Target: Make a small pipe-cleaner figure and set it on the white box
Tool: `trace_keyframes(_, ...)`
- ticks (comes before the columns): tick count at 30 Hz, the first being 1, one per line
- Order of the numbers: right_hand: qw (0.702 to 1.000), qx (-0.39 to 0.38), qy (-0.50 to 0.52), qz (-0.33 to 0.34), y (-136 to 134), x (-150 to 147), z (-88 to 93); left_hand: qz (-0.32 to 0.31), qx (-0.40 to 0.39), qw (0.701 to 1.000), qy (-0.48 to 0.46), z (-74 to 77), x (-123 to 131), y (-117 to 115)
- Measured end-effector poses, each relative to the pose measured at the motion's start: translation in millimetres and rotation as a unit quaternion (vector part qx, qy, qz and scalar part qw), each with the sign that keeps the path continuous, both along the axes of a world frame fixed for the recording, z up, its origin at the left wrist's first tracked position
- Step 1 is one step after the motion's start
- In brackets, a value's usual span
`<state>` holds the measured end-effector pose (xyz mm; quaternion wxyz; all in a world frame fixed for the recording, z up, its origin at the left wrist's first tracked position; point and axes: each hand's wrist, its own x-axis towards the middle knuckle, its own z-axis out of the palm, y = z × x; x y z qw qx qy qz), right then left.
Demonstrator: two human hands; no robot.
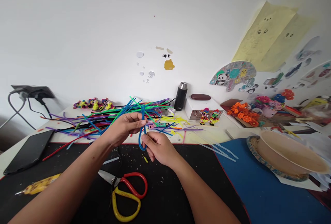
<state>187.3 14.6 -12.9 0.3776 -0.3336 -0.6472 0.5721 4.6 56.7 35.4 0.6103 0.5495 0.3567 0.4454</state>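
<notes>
A blue pipe cleaner (140,139), bent into a long loop, is held upright above the black mat. My left hand (127,126) pinches its upper part between thumb and fingers, with the ends standing up above the grip. Lower down, my right hand (158,147) has its thumb and fingers closed on the right side of the loop. Behind both hands lies a spread pile of many-coloured pipe cleaners (103,117). On the mat below rest scissors (126,193) with one red and one yellow handle.
A yellow glue gun (41,184) lies by my left forearm, and a dark tablet (28,151) at the left edge. Behind stand a black thermos (181,96), a white box (198,105) and small figures (204,116). Clear sticks (219,151) and a large bowl (289,151) are on the right.
</notes>
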Motion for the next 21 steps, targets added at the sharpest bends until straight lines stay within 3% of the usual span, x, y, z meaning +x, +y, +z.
trace_keyframes(6, 0.998, -0.027, 0.024, -0.050, 1.3, -0.9, 2.1, 0.081, 0.013, 0.996, -0.029, -0.6, 1.4, 0.7)
trace_keyframes(10, 0.995, 0.027, -0.003, -0.096, 1.3, 0.2, 1.8, 0.135, 0.056, 0.989, -0.032, 1.2, 3.4, -0.5)
trace_keyframes(15, 0.968, 0.141, -0.144, -0.152, -2.4, 1.5, 4.9, 0.157, 0.083, 0.984, -0.028, 4.0, 7.3, -4.6)
trace_keyframes(21, 0.954, 0.157, -0.189, -0.170, -0.8, 1.3, 4.0, 0.155, 0.080, 0.984, -0.029, 2.5, 6.8, -4.3)
